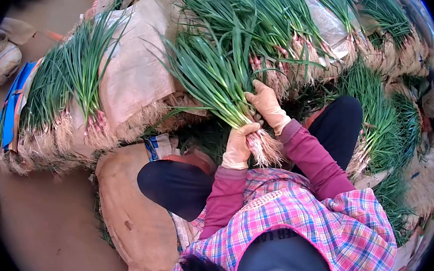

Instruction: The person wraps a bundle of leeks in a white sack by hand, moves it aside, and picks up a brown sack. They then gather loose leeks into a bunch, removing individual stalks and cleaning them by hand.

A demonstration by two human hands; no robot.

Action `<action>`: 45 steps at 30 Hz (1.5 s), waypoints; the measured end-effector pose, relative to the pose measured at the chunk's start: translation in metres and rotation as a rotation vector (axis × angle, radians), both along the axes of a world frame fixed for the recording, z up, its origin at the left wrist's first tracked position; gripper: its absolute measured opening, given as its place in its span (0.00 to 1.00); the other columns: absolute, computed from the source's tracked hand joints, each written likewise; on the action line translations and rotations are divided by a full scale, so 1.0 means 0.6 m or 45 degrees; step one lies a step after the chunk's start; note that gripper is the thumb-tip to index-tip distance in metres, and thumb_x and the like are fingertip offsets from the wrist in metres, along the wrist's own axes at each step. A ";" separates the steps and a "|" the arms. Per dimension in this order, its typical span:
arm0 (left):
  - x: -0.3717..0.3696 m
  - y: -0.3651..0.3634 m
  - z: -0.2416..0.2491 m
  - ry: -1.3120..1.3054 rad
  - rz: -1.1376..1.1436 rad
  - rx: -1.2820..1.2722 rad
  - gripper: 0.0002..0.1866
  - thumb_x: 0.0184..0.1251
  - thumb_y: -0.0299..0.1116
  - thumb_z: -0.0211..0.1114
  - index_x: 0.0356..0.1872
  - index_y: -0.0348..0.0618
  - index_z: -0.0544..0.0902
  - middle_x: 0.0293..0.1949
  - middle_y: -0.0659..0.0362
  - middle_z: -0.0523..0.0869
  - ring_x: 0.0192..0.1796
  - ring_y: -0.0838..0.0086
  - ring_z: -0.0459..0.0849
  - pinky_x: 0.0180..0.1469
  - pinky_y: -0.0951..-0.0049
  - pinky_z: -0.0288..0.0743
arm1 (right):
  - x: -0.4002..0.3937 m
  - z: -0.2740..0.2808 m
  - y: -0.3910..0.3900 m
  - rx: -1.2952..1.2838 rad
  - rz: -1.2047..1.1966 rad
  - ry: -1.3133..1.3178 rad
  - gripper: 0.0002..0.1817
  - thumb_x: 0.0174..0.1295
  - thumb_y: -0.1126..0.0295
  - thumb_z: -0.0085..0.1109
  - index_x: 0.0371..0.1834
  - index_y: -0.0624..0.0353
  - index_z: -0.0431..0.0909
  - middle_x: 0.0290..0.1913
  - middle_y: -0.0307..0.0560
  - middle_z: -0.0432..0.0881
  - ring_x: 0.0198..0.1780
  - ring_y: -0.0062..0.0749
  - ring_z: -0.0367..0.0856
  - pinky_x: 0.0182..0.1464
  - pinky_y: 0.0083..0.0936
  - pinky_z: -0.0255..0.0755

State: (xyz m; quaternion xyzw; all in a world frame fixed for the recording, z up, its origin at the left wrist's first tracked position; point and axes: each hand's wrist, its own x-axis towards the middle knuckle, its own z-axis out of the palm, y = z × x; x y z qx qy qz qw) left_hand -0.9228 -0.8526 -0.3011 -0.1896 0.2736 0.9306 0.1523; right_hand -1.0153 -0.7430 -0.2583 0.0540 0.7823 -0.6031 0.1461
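Note:
A bunch of spring onions (220,97) with long green leaves, reddish bulbs and pale stringy roots slants across my lap. My left hand (239,144), in a pale tan glove, is wrapped around the bunch just above the bulbs, and the roots fan out beyond it to the right. Higher up the stalks, my right hand (267,106), gloved the same way, grips the bunch from its right side. Some of its fingers are hidden behind the leaves. More spring onions (281,48) lie right behind the bunch, bulbs toward me.
A pile covered with brown sacking (140,67) stands in front, with smaller onion bunches (90,83) on its left part. Loose onions (377,129) are heaped at my right. A brown sack (138,206) lies by my left knee, beside the bare floor (55,219).

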 end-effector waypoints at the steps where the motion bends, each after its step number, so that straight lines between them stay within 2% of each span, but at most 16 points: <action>1: 0.002 0.000 -0.007 0.011 0.016 0.012 0.18 0.51 0.14 0.62 0.46 0.32 0.79 0.38 0.51 0.86 0.41 0.63 0.86 0.48 0.66 0.81 | -0.002 -0.021 -0.005 -0.132 -0.108 0.083 0.18 0.61 0.73 0.61 0.53 0.66 0.72 0.31 0.41 0.80 0.27 0.22 0.75 0.27 0.22 0.70; 8: 0.005 -0.003 0.029 0.141 -0.043 0.242 0.24 0.55 0.17 0.59 0.56 0.34 0.74 0.46 0.49 0.84 0.48 0.60 0.85 0.52 0.63 0.80 | -0.032 -0.116 0.080 -2.008 -0.467 -0.875 0.10 0.72 0.71 0.37 0.36 0.61 0.69 0.23 0.36 0.69 0.16 0.19 0.62 0.17 0.16 0.61; 10: 0.009 -0.007 0.026 0.142 -0.040 0.263 0.25 0.55 0.17 0.59 0.58 0.35 0.73 0.48 0.49 0.83 0.50 0.60 0.84 0.53 0.63 0.80 | -0.034 -0.104 0.102 -1.191 -0.334 -0.400 0.11 0.72 0.70 0.39 0.34 0.61 0.71 0.23 0.37 0.73 0.17 0.20 0.66 0.17 0.17 0.61; 11: 0.008 -0.011 0.020 0.133 -0.055 0.165 0.26 0.55 0.17 0.59 0.58 0.35 0.73 0.49 0.49 0.83 0.50 0.59 0.84 0.55 0.61 0.79 | -0.011 -0.086 0.116 -0.476 0.274 -0.200 0.13 0.71 0.66 0.45 0.31 0.61 0.73 0.25 0.41 0.77 0.18 0.23 0.71 0.17 0.21 0.63; 12: 0.011 -0.011 0.021 0.134 -0.059 0.165 0.26 0.55 0.17 0.59 0.58 0.35 0.73 0.49 0.49 0.83 0.50 0.59 0.84 0.55 0.61 0.79 | 0.005 -0.113 0.142 -0.258 0.471 -0.559 0.15 0.66 0.60 0.53 0.32 0.63 0.76 0.28 0.47 0.80 0.26 0.29 0.80 0.25 0.27 0.71; 14: 0.009 -0.006 0.022 0.104 0.032 0.108 0.24 0.55 0.16 0.60 0.56 0.33 0.74 0.48 0.48 0.83 0.50 0.59 0.84 0.55 0.61 0.79 | 0.059 -0.055 0.146 1.138 0.961 0.274 0.17 0.63 0.57 0.59 0.39 0.61 0.78 0.31 0.50 0.82 0.35 0.34 0.83 0.36 0.32 0.76; 16: 0.006 -0.005 0.008 0.048 -0.012 0.142 0.23 0.54 0.15 0.60 0.55 0.32 0.75 0.47 0.48 0.83 0.49 0.59 0.84 0.56 0.61 0.79 | 0.060 -0.039 0.124 0.225 0.368 0.393 0.16 0.58 0.62 0.65 0.44 0.60 0.78 0.34 0.49 0.81 0.38 0.32 0.82 0.39 0.31 0.76; 19: 0.001 -0.008 -0.045 0.063 -0.124 0.092 0.23 0.55 0.16 0.59 0.55 0.33 0.75 0.49 0.47 0.83 0.49 0.60 0.84 0.53 0.63 0.80 | 0.055 0.027 0.078 0.172 0.557 0.480 0.13 0.58 0.73 0.66 0.45 0.62 0.77 0.29 0.39 0.76 0.32 0.22 0.80 0.33 0.21 0.75; 20: 0.003 -0.005 -0.036 0.067 -0.143 0.083 0.23 0.55 0.16 0.59 0.55 0.33 0.75 0.49 0.47 0.83 0.49 0.60 0.84 0.53 0.63 0.80 | 0.050 0.011 0.071 -0.229 0.415 0.015 0.09 0.61 0.71 0.64 0.41 0.61 0.78 0.29 0.37 0.76 0.30 0.20 0.79 0.33 0.22 0.76; 24: 0.005 -0.007 0.021 0.149 0.026 0.159 0.27 0.55 0.16 0.58 0.61 0.35 0.71 0.56 0.44 0.80 0.50 0.60 0.82 0.55 0.63 0.78 | -0.001 0.069 0.120 -1.202 0.128 -0.002 0.05 0.65 0.67 0.61 0.34 0.55 0.78 0.26 0.32 0.77 0.27 0.16 0.76 0.35 0.18 0.74; 29: 0.017 -0.013 0.042 0.336 0.097 0.322 0.32 0.54 0.24 0.59 0.65 0.38 0.68 0.56 0.52 0.79 0.58 0.61 0.77 0.63 0.60 0.71 | -0.083 -0.022 0.198 0.812 0.904 0.394 0.13 0.58 0.67 0.62 0.45 0.59 0.79 0.39 0.45 0.84 0.41 0.35 0.83 0.49 0.31 0.76; 32: 0.026 -0.018 0.096 0.505 0.301 0.347 0.38 0.50 0.26 0.63 0.68 0.43 0.64 0.54 0.54 0.78 0.59 0.63 0.76 0.64 0.60 0.69 | -0.171 0.028 0.145 0.883 0.079 0.984 0.17 0.61 0.63 0.60 0.51 0.57 0.78 0.46 0.52 0.83 0.48 0.44 0.82 0.49 0.35 0.75; 35: 0.024 -0.022 0.099 0.658 0.350 0.483 0.41 0.48 0.26 0.66 0.68 0.45 0.63 0.54 0.56 0.78 0.56 0.65 0.75 0.65 0.62 0.68 | -0.260 0.030 0.099 1.243 0.249 0.883 0.17 0.59 0.62 0.62 0.48 0.56 0.74 0.45 0.53 0.81 0.49 0.48 0.80 0.50 0.41 0.73; 38: 0.013 -0.030 0.105 0.637 0.375 0.403 0.39 0.49 0.27 0.67 0.68 0.44 0.64 0.54 0.56 0.77 0.57 0.66 0.75 0.65 0.62 0.67 | -0.255 0.051 0.067 1.007 0.075 0.852 0.09 0.57 0.67 0.60 0.39 0.55 0.76 0.38 0.52 0.83 0.45 0.51 0.81 0.46 0.41 0.74; 42: -0.012 -0.020 0.055 0.492 0.247 0.259 0.34 0.53 0.21 0.62 0.66 0.38 0.66 0.59 0.50 0.76 0.65 0.57 0.72 0.70 0.55 0.64 | -0.113 0.068 0.035 -0.212 0.002 0.141 0.05 0.63 0.73 0.60 0.32 0.56 0.73 0.17 0.34 0.72 0.10 0.18 0.64 0.09 0.19 0.57; 45: -0.009 0.000 0.014 0.307 0.136 0.234 0.28 0.54 0.18 0.61 0.60 0.33 0.71 0.55 0.48 0.79 0.58 0.57 0.78 0.64 0.57 0.70 | -0.008 0.043 -0.002 -0.255 0.001 0.174 0.05 0.65 0.74 0.57 0.33 0.58 0.71 0.19 0.36 0.72 0.16 0.19 0.70 0.16 0.19 0.64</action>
